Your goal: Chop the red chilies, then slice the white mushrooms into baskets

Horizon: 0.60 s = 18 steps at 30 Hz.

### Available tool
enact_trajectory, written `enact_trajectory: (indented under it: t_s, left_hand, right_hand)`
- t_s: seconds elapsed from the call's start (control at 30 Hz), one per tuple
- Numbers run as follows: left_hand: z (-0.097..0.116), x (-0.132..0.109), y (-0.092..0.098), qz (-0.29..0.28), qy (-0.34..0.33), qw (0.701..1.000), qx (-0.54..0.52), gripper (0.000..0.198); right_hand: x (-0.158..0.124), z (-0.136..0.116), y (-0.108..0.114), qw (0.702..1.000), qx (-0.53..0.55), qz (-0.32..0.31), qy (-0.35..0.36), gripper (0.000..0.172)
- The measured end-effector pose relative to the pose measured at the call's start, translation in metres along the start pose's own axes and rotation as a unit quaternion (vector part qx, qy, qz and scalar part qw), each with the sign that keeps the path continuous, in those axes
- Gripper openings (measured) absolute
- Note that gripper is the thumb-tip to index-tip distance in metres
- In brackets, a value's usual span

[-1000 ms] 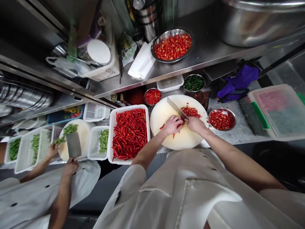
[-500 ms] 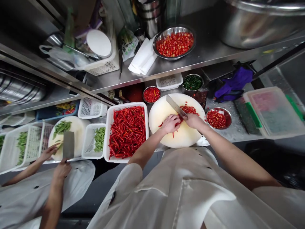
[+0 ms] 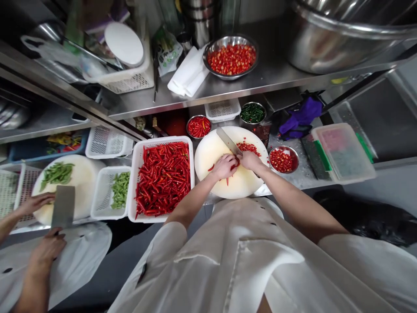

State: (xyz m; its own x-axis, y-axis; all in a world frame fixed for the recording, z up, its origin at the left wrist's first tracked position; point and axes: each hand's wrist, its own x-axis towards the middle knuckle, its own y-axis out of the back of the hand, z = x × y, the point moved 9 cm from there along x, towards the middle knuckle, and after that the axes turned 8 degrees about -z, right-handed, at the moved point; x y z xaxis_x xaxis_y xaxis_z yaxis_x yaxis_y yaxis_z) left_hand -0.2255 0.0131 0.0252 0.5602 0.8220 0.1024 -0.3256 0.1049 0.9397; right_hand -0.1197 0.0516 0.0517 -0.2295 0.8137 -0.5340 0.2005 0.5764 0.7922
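Observation:
My right hand [image 3: 250, 161] is closed around the handle of a knife [image 3: 228, 140], whose blade points up and left across the round white cutting board [image 3: 208, 150]. Beside the blade, my left hand [image 3: 225, 166] presses curled fingers on red chilies [image 3: 233, 163] against the board. Chopped red chili [image 3: 249, 148] lies in a pile on the far side of the knife. A few whole chilies [image 3: 227, 181] lie near my left fingers. Just left of the board stands a white basket [image 3: 133, 182] full of whole red chilies [image 3: 164, 178].
A bowl of chopped chili [image 3: 283, 159] sits right of the board. Behind are bowls of red chilies [image 3: 198, 127] and green chilies [image 3: 252, 113]. A steel shelf [image 3: 215, 98] overhangs the back. At left, a co-worker's hand [image 3: 47, 250] holds a cleaver [image 3: 64, 204] over another board.
The view has shifted, so most things appear further left. My hands stay at the same part of the board, the left on the chilies and the right on the knife.

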Motion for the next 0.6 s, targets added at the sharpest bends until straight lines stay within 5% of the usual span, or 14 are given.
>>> enact_trajectory:
  t_s: [0.6]
  left_hand:
    - [-0.005, -0.013, 0.001, 0.015, 0.037, 0.999, -0.002, 0.007]
  right_hand:
    - [-0.005, -0.001, -0.011, 1.0, 0.01, -0.026, -0.007, 0.045]
